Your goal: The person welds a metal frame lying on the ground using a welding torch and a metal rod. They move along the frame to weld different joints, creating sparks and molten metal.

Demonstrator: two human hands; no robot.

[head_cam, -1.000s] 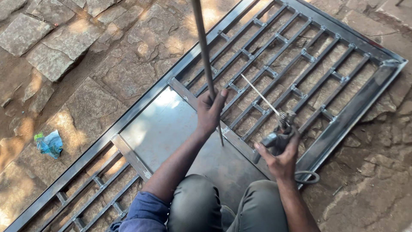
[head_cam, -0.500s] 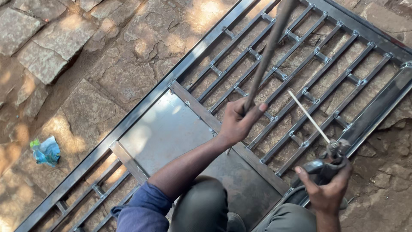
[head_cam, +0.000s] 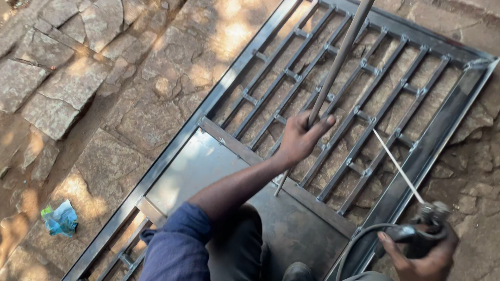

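Gripping a metal rod [head_cam: 337, 65], left hand [head_cam: 299, 138]; right hand [head_cam: 424, 255] holds electrode holder [head_cam: 424, 224]; crumpled blue-green wrapper [head_cam: 60, 218] lies left.

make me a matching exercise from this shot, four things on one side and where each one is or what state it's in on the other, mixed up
Things:
1. long metal rod
2. welding electrode holder
3. crumpled blue-green wrapper
4. metal gate frame

Places or states:
A. lying flat on the stone paving
B. gripped in the left hand, slanting up out of view
C. on the ground at far left, apart from the frame
D. held in the right hand, thin stick pointing up and left

Pairs: 1-B, 2-D, 3-C, 4-A
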